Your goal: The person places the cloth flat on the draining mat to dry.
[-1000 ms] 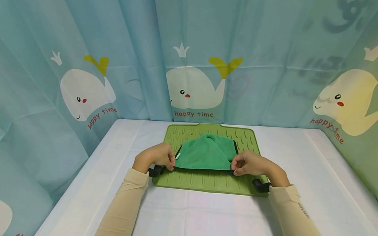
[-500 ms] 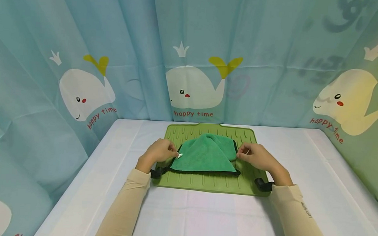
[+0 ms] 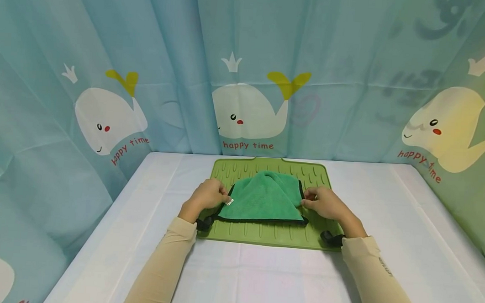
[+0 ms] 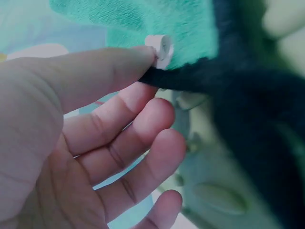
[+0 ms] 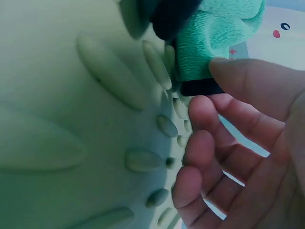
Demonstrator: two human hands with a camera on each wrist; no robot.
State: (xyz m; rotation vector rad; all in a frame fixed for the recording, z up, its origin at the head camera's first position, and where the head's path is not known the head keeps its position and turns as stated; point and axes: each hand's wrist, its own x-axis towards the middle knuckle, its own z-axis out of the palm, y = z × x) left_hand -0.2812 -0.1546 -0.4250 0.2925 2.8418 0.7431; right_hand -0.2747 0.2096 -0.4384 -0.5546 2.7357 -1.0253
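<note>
A green towel (image 3: 262, 200) with black edging lies rumpled and partly folded over on a green ridged mat (image 3: 263, 235). My left hand (image 3: 210, 194) pinches the towel's left edge between thumb and forefinger, beside a small white tag (image 4: 163, 50); its other fingers curve loosely below. On the opposite side my right hand (image 3: 326, 204) has the right edge between thumb and fingertips. In the right wrist view the thumb of the right hand (image 5: 252, 133) presses on the green cloth (image 5: 195, 52) just above its black border.
The mat rests on a table with a white cover (image 3: 236, 279). Behind and to both sides hangs a blue curtain (image 3: 338, 46) printed with whales. Black straps (image 3: 331, 238) circle both wrists over the mat's sides.
Both hands have let go of the towel's front corners and moved back along its sides. Each has taken a side edge, the left one by the tag. The front edge now lies on the mat.
</note>
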